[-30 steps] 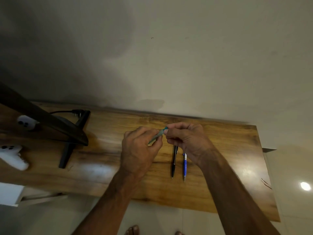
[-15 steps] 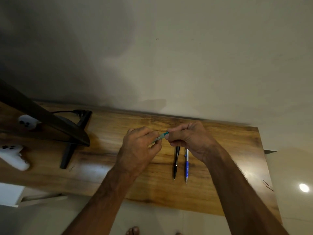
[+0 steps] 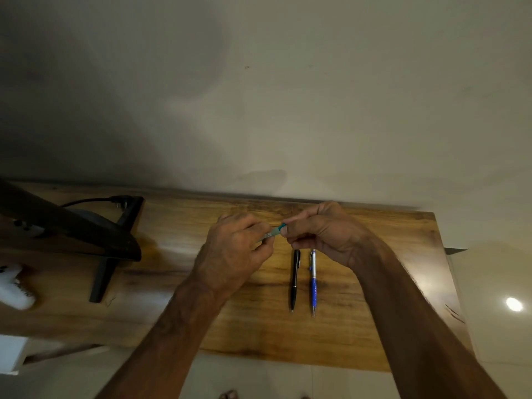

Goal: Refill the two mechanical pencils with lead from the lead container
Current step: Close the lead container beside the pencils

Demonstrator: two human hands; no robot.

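Lead container (image 3: 273, 232): small clear tube w/ teal cap (image 3: 282, 226), held up over the table (image 3: 388, 283) at mid-far, between both hands, tilted w/ cap end up-right.
Left hand (image 3: 233, 254): fingers curled round the tube body, thumb side pinching it; most of the tube is hidden in the grip.
Right hand (image 3: 325, 231): fingertips closed on the cap end. Can't tell if the cap is loose or seated.
Black pencil (image 3: 294, 280): flat on table, just right of left wrist, tip toward near edge.
Blue pencil (image 3: 313, 286): just beside the black one on its right, parallel, not touching. Neither is held.
Step (guess): opening the container; both refills not yet started.
Handling, tube: prob. v. light, hard smooth plastic, slippery. Hold the body firm, work the cap w/ fingertips only, keep the open end up so nothing spills.
Handling, leads: none visible. Likely hair-thin and brittle, snap if bent; tip one out rather than pinch hard.
Handling, pencils: light, stiff, will roll. Take by the barrel near the grip section.
Other: dark monitor stand (image 3: 103, 272) and cable (image 3: 86, 200) far left, white controller (image 3: 14, 289) at left edge, well apart from the work.
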